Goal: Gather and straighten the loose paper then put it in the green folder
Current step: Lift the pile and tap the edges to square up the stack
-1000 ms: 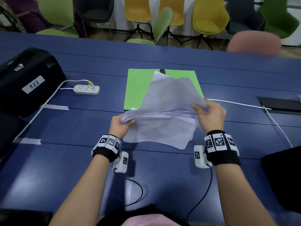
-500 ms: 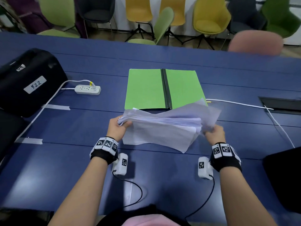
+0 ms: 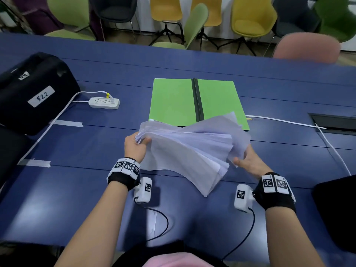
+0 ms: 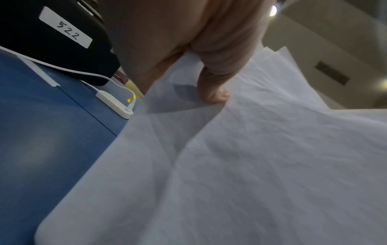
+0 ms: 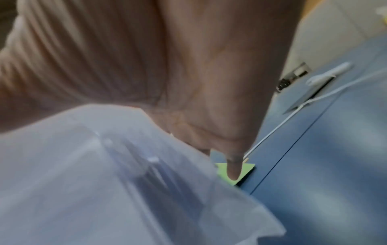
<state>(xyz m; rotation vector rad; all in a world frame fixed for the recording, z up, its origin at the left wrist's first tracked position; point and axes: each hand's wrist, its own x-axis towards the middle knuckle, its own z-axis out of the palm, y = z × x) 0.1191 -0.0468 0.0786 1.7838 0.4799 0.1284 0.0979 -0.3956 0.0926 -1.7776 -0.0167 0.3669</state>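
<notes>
We've got the white paper stack (image 3: 188, 149) fanned and uneven, sheets splayed at its right end, raised and sagging, overlapping the near right corner of the green folder (image 3: 171, 101). We see that folder open flat on the blue surface (image 3: 77, 189), black spine down the middle.

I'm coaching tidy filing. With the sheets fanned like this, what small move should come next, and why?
Probably stand the paper stack on edge and tap it square on the table: the left hand pinches one end, the right hand touches the other, and sheets splay unevenly.
</notes>
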